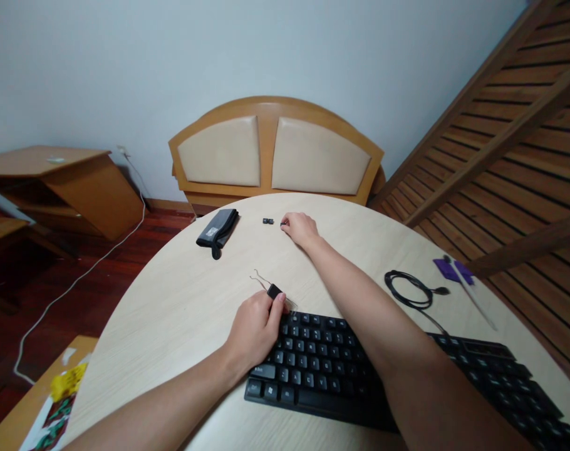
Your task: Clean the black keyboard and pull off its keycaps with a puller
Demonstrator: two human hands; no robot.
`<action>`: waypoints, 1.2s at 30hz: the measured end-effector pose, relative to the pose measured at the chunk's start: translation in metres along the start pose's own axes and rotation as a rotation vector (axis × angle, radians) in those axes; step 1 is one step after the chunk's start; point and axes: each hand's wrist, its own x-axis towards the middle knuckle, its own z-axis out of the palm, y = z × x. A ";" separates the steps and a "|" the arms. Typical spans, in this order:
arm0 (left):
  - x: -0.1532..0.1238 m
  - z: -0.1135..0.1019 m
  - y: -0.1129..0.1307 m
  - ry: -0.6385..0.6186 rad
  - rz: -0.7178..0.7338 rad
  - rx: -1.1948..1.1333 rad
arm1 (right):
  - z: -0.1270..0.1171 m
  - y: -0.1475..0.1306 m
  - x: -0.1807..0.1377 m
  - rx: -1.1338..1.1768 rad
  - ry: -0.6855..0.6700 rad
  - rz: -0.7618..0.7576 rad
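Note:
My left hand (257,326) rests at the top left corner of a black keyboard (360,376). Its fingers are closed round a wire keycap puller (270,288), whose black handle and wire loops stick out beyond the fingertips. My right hand (300,228) reaches across to the far side of the round table (172,313). Its fingertips pinch or press a small black keycap (283,223). Another loose black keycap (267,220) lies just to the left of it.
A grey and black pouch (218,229) lies at the table's far left. A coiled black cable (411,289) and purple-handled tools (454,270) lie to the right. A wooden headboard (275,150), a slatted bed frame (510,138) and a wooden cabinet (64,188) stand beyond.

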 end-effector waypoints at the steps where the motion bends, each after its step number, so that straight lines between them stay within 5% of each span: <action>1: 0.000 0.000 0.001 -0.001 0.003 0.001 | 0.003 -0.001 0.004 0.005 0.006 -0.001; 25: 0.000 0.000 -0.001 -0.004 0.011 0.013 | 0.032 -0.004 0.005 0.066 0.108 -0.064; 30: 0.001 0.000 -0.001 -0.005 0.015 0.018 | 0.023 -0.005 0.003 0.032 0.063 -0.060; 36: 0.001 -0.001 0.000 -0.004 0.013 0.041 | -0.015 0.007 -0.025 -0.042 -0.099 -0.066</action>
